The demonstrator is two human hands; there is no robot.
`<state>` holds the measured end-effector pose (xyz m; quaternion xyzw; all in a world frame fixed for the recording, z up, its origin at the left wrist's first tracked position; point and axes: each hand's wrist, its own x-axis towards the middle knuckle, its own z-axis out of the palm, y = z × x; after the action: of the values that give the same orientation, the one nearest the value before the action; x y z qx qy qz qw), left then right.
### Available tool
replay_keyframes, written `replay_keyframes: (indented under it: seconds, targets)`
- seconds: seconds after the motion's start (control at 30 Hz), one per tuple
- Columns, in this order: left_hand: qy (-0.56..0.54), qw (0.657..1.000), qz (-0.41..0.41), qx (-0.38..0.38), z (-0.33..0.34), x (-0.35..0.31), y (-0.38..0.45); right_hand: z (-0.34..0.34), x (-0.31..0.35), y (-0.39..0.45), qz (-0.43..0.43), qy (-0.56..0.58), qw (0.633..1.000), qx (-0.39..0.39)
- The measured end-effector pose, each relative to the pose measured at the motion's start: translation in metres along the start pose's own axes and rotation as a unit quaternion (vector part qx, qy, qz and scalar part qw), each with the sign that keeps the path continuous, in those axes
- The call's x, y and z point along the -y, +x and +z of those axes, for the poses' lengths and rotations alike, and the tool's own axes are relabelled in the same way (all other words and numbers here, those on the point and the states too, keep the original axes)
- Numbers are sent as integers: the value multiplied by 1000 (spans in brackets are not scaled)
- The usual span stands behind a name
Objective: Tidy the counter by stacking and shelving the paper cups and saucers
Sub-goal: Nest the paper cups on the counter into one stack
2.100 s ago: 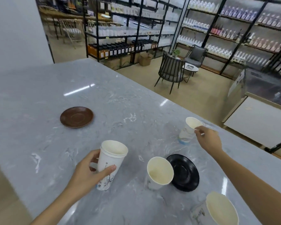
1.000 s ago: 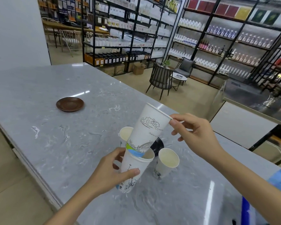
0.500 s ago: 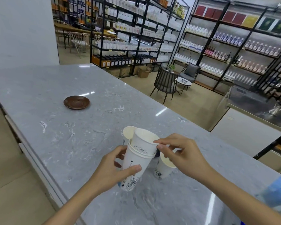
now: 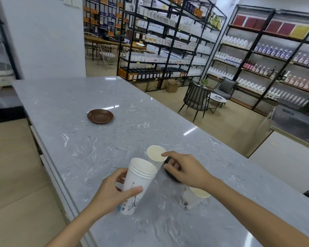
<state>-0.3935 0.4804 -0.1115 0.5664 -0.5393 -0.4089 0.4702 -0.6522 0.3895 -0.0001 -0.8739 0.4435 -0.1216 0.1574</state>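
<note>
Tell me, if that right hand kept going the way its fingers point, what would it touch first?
Most likely the loose white paper cup standing just beyond the right hand: the forefinger already reaches its rim. The black round saucer lies under the hand, not ahead. Whether finger and rim touch is unclear.

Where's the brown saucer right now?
Head view: the brown saucer sits alone on the counter, far left, well beyond the cup stack held by the left hand.

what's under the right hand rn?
The right hand covers most of the black saucer; only its dark edge shows between the fingers. A paper cup stands under the wrist, its rim partly hidden. Whether the fingers touch the saucer can't be seen.
</note>
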Motion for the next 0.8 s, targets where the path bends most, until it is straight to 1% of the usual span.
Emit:
replay_keyframes:
  seconds: [0.07, 0.17, 0.23, 0.5, 0.63, 0.8]
  targets:
    - [-3, 1000, -12, -12, -4, 4, -1, 5, -13, 23, 22, -48, 999, -10]
    - [-3, 999, -28, -18, -9, 10, -5, 16, -25, 47, 52, -104, 993, 22]
    - [4, 999, -40, -21, -15, 15, -9, 24, -30, 55, 56, -131, 989, 33]
    - [16, 997, -61, -50, -34, 29, -15, 40, -36, 55, 61, -122, 991, 13]
    - [20, 997, -63, -30, -27, 30, -11, 35, -36, 52, 60, -109, 992, 7]
    - [22, 998, -61, -3, -20, 30, -6, 13, -29, 41, 59, -101, 993, 3]
